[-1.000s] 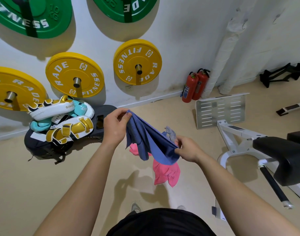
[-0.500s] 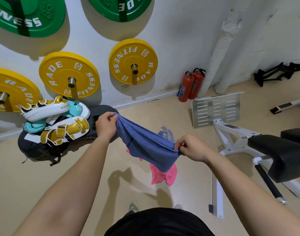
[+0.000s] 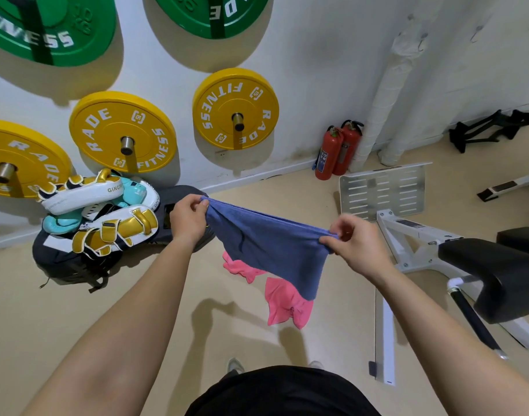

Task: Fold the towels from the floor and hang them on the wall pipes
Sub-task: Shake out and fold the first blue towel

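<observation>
A blue towel (image 3: 272, 250) hangs stretched between my two hands above the floor. My left hand (image 3: 188, 219) pinches its left top corner, and my right hand (image 3: 352, 241) pinches the right top corner. The towel's lower edge droops to a point at the right. Under it a pink towel (image 3: 284, 304) lies crumpled on the beige floor, partly hidden by the blue one. White wrapped wall pipes (image 3: 386, 94) run up the wall at the right, with nothing hung on them in view.
Yellow weight plates (image 3: 236, 109) and green ones (image 3: 47, 28) hang on wall pegs. Boxing pads (image 3: 101, 211) sit on a black bag at the left. Two red fire extinguishers (image 3: 335, 151) stand by the pipes. A white gym machine with a black pad (image 3: 503, 271) stands at the right.
My hands have moved apart, pulling the bunched blue towel out flat and taut along its top edge. The pink towel stays on the floor.
</observation>
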Demonstrator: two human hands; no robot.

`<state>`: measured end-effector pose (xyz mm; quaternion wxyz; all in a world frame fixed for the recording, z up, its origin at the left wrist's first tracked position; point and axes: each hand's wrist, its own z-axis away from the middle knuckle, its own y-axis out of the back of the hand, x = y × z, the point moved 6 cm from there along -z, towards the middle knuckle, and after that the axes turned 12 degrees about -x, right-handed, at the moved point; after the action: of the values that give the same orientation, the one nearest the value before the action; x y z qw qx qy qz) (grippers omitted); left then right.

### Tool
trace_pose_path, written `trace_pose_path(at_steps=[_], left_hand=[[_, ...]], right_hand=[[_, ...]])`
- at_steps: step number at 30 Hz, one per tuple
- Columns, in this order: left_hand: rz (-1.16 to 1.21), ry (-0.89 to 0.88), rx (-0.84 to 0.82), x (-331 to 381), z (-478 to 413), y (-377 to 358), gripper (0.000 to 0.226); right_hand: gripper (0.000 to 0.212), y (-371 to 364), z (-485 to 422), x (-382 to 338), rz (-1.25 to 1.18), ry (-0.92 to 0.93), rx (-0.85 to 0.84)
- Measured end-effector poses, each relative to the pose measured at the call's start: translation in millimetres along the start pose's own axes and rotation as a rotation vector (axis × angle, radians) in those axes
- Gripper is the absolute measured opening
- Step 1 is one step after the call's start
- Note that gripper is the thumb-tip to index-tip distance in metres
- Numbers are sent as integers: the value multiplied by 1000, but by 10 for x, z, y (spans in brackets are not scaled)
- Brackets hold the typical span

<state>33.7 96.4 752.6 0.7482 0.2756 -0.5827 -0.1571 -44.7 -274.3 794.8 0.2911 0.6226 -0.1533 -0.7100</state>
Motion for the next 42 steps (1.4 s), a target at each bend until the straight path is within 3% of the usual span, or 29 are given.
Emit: trace_pose_path(at_steps=[2,6,11,14,17,21,25,34,42], left_hand=[[12,-15,-9,-12,49,6,17],[40,-50,-37,-1,108,7,12],[6,-120,-20,194,206,-56,12],[89,13,45,126,221,-68,11],[329,181,72,11,362,-178,6],[527,200,-58,76,801,-619,7],[488,163,-181,167,1176,-974,8],[407,14,-278,338,1436,-1021,28],[463,59,-200,292,1495,-947,9]], right_hand=[[21,82,-40,-9,2,2,26],[9,185,-203,16,235,5,-22],[9,342,-569,175,49,-112,171],[14,284,-586,129,-92,-183,326],[21,71,-425,103,-193,-214,383],[24,-473,-166,165,-385,-251,271],[10,-920,11,51,-508,-205,112],[11,-1030,175,-185,-329,-57,22],[22,-1102,158,-266,-165,14,-42]])
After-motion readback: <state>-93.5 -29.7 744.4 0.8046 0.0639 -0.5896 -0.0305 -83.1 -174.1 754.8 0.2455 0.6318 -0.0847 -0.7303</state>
